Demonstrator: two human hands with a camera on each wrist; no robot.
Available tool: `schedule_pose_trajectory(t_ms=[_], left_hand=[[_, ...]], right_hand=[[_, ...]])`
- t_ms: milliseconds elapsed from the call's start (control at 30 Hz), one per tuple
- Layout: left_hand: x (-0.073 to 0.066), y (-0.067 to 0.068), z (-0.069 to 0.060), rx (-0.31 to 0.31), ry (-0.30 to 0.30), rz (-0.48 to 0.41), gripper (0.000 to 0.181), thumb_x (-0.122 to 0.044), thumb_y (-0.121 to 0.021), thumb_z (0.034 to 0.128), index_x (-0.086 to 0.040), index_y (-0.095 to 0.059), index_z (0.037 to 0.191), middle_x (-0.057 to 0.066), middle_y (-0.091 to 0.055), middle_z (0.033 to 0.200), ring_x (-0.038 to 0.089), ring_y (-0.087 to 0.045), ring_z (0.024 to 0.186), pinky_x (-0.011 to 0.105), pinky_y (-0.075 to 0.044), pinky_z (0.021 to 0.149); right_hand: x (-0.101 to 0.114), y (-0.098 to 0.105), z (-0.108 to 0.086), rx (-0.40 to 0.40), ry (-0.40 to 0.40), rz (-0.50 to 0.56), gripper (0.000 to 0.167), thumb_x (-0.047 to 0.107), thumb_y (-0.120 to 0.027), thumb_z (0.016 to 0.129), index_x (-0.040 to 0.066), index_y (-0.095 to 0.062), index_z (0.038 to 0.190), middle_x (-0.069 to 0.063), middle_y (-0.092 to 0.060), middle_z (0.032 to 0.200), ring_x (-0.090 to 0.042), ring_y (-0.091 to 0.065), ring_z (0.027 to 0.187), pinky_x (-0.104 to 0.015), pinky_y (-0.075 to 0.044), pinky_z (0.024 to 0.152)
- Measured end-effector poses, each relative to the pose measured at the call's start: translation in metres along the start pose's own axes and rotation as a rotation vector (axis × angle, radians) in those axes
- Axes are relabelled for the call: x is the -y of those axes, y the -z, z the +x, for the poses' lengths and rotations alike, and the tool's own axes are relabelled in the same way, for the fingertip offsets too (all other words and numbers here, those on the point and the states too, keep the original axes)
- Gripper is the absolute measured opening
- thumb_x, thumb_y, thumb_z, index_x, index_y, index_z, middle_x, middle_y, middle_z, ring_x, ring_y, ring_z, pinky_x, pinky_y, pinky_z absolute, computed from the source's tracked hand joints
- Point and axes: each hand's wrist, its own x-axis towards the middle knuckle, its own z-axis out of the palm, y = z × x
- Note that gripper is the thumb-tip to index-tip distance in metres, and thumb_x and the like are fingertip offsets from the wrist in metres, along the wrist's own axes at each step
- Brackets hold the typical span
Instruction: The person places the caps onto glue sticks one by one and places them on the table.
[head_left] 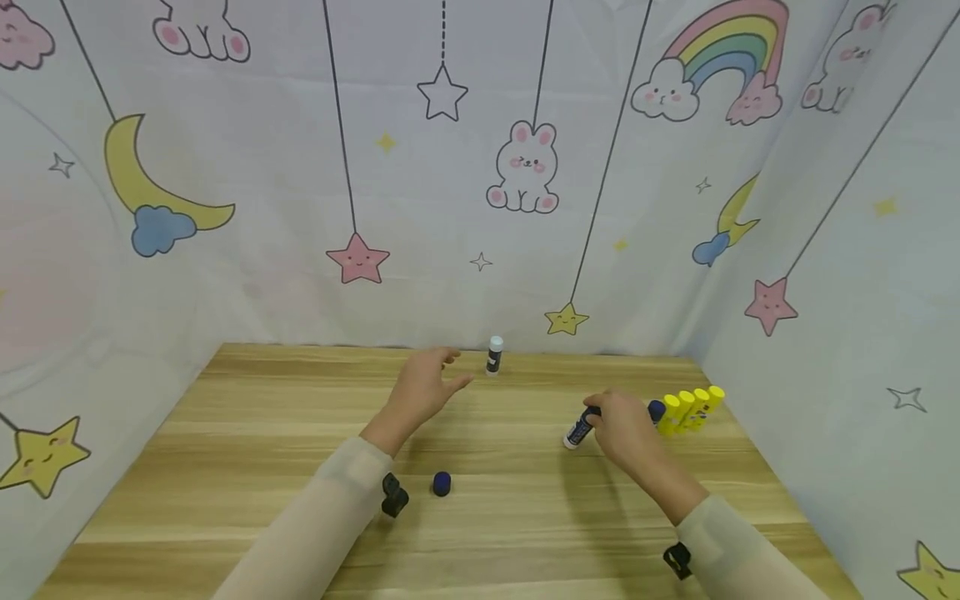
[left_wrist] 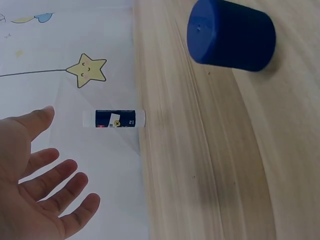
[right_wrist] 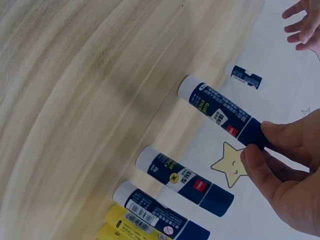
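Observation:
My right hand pinches a blue and white glue stick by its dark blue cap, between thumb and fingers. The stick tilts, white base downward; whether the base touches the table I cannot tell. My left hand is held with fingers spread and nothing in them. To the right of it, an uncapped glue stick with a pale top stands upright near the back edge. A loose blue cap rests on the table close to the left wrist, large in the left wrist view.
Two more blue glue sticks stand beside the held one, mostly behind my right hand in the head view. They line up with several yellow sticks at the right. A printed white curtain borders the wooden table.

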Motion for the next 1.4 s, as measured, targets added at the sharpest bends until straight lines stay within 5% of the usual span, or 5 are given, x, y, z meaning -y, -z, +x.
schedule_pose_trajectory(t_ms=[333, 833, 1200, 1400], left_hand=[[0.01, -0.016, 0.014, 0.03, 0.066, -0.108, 0.051, -0.038, -0.074, 0.0935, -0.006, -0.064, 0.132, 0.011, -0.067, 0.13, 0.032, -0.063, 0.119, 0.046, -0.054, 0.097], [0.015, -0.034, 0.041, 0.108, 0.172, -0.265, 0.062, -0.045, -0.075, 0.0908, -0.007, -0.06, 0.137, 0.012, -0.063, 0.136, 0.032, -0.061, 0.122, 0.047, -0.053, 0.1], [0.013, -0.049, 0.063, 0.207, 0.147, -0.448, 0.056, -0.028, -0.075, 0.094, -0.004, -0.056, 0.141, 0.014, -0.057, 0.143, 0.034, -0.057, 0.128, 0.048, -0.05, 0.103], [0.014, -0.058, 0.072, 0.246, 0.134, -0.469, 0.056, -0.027, -0.077, 0.0928, -0.005, -0.056, 0.139, 0.016, -0.057, 0.144, 0.035, -0.055, 0.13, 0.048, -0.047, 0.108]], right_hand=[[-0.006, 0.005, 0.002, 0.033, 0.029, -0.114, 0.022, 0.002, -0.069, 0.094, -0.006, -0.073, 0.114, -0.018, -0.071, 0.107, -0.033, -0.068, 0.097, -0.042, -0.06, 0.081], [-0.013, 0.003, -0.002, -0.023, 0.079, -0.219, 0.03, -0.014, -0.071, 0.081, -0.006, -0.074, 0.11, -0.021, -0.07, 0.105, -0.037, -0.066, 0.098, -0.042, -0.06, 0.081], [-0.013, -0.001, -0.002, -0.066, 0.083, -0.218, 0.026, -0.013, -0.068, 0.086, -0.003, -0.076, 0.108, -0.02, -0.071, 0.105, -0.038, -0.065, 0.1, -0.043, -0.06, 0.083], [-0.015, -0.001, -0.003, -0.093, 0.078, -0.216, 0.027, -0.008, -0.073, 0.085, -0.002, -0.075, 0.112, -0.02, -0.071, 0.108, -0.039, -0.065, 0.101, -0.045, -0.059, 0.085]])
